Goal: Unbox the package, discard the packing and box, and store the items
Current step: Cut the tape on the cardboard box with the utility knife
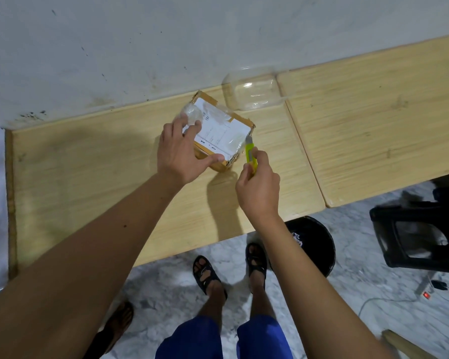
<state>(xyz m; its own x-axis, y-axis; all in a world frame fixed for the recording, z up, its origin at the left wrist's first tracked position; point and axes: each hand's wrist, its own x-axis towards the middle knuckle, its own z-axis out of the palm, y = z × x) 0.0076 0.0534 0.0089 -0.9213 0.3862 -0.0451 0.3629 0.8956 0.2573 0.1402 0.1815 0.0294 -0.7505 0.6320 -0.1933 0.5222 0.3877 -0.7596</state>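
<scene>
My knees in blue shorts (192, 338) and my sandalled feet (206, 275) are closest, planted on the marble floor, with a black bin (313, 242) just by my right foot, handy, I reckon, for the packing once it comes off. Both forearms reach out over the near edge of the wooden table (88, 164). My right hand (258, 190) is clenched round a yellow-green box cutter (250, 156), wrist cocked so the blade end points away from me and meets the taped right corner of the cardboard box (226, 130); I judge I'm at the cutting-open step, with nothing unpacked yet. My left hand (179, 154) grips the box from above to steady it against the cut, thumb along its near side, fingers curled over the far left part of the label. The box sits mid-table. Beyond it, near the wall, lies a clear plastic container (252, 92), upside down.
</scene>
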